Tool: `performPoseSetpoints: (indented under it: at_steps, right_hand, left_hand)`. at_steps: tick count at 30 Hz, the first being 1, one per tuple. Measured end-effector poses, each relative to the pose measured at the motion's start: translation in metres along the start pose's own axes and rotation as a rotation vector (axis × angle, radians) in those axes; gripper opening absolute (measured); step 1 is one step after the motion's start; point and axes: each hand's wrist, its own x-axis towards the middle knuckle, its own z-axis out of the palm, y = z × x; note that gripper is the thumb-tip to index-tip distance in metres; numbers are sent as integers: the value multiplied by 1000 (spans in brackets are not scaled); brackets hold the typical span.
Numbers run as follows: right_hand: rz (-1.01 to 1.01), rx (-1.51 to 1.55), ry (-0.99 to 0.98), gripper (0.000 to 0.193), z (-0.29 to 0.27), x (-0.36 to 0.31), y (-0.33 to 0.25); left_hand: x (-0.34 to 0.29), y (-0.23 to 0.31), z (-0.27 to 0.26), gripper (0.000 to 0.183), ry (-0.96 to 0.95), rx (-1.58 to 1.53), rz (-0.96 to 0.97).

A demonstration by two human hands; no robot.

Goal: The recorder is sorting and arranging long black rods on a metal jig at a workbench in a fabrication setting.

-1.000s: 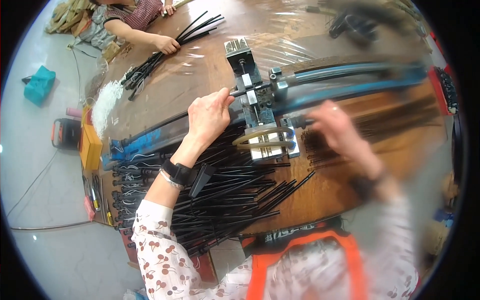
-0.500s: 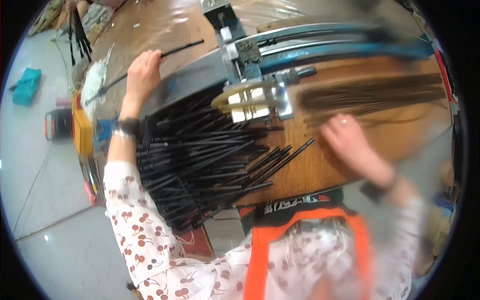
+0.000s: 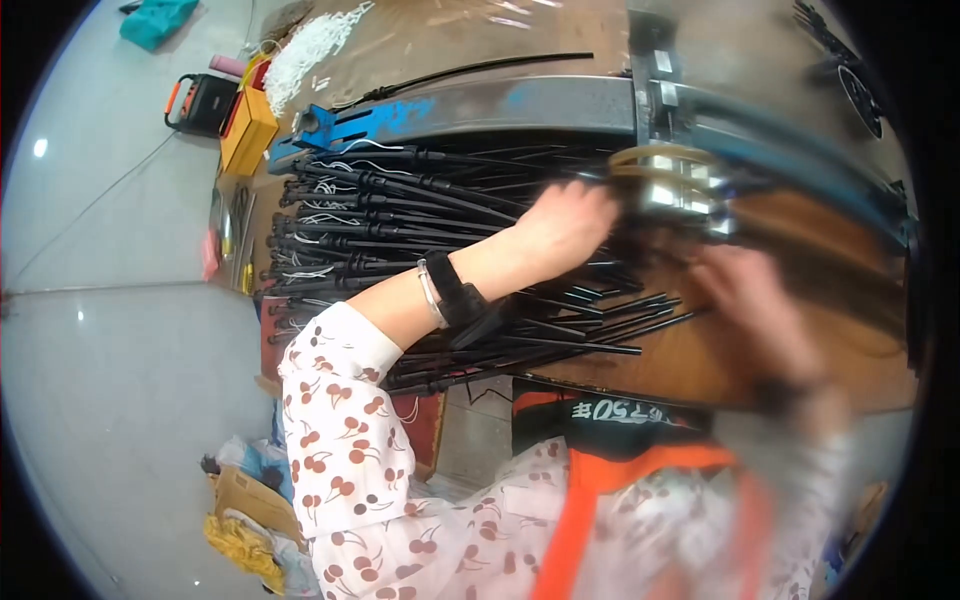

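My left hand (image 3: 568, 228) is over the right part of a pile of thin black rods (image 3: 440, 215), beside a metal clamping device (image 3: 680, 190) with a yellowish ring. Its fingers are curled in, and what they hold, if anything, is hidden. My right hand (image 3: 748, 290), blurred by motion, is just below the device, nearer to me; its fingers cannot be made out. Many rods have white strings at their left ends. A single long black rod (image 3: 480, 68) lies on the far side of the grey and blue metal rail (image 3: 560, 103).
A bundle of brown thin rods (image 3: 820, 245), blurred, lies right of the device on the wooden table (image 3: 670, 350). White strings (image 3: 315, 50), a yellow box (image 3: 248, 132) and a black-orange case (image 3: 203, 104) are at the far left. A cardboard box (image 3: 255, 495) stands low left.
My left hand has let go of the black rod beyond the rail and come back over the pile beside the device. My right hand has moved toward the device. The view has turned left.
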Motion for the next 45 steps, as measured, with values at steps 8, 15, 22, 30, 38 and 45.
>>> performPoseSetpoints:
  at_steps: [8,15,22,30,38,45]
  right_hand:
    - [202,645,297,29,35,-28,1]
    - [242,627,461,34,7,-33,-23]
    - [-408,-354,514,53,-34,-37,-23]
    - [152,-331,898,51,-99,-79,132]
    - [402,-304,793,55,-123,-75,172]
    - [-232,-232,838,58,-111,-45,87]
  left_hand:
    - [-13,4,-23,18,275,-196,147]
    - [-15,28,-62,35,338,-120,111]
    - [10,61,-104,48,127,-76,144]
    - [86,48,-183,35,434,121,227]
    - [137,38,-156,41,417,187,279]
    - [103,28,-157,45,390,180,133]
